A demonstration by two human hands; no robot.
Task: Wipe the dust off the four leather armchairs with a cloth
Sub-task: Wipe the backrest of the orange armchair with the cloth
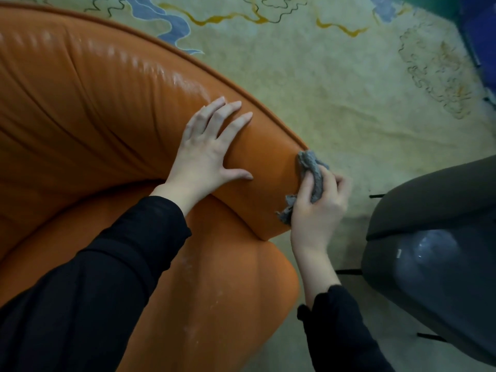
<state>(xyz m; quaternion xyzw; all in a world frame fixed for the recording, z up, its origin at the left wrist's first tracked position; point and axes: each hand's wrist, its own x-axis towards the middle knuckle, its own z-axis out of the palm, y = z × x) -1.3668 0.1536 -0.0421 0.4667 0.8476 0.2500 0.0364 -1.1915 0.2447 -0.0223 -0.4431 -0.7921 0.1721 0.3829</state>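
Observation:
An orange leather armchair (88, 108) fills the left of the head view, seen from above, with pale dust streaks on its seat cushion. My left hand (208, 146) rests flat, fingers spread, on the rounded end of the chair's right arm. My right hand (318, 210) grips a crumpled grey cloth (312, 170) and presses it against the outer end of that same arm. Part of the cloth is hidden under my fingers. Both forearms wear black sleeves.
A dark grey leather armchair (440, 237) on thin black legs stands close at the right. A pale yellow rug (335, 84) with blue and gold wavy lines covers the floor behind. A dark blue object (480, 36) sits at the top right corner.

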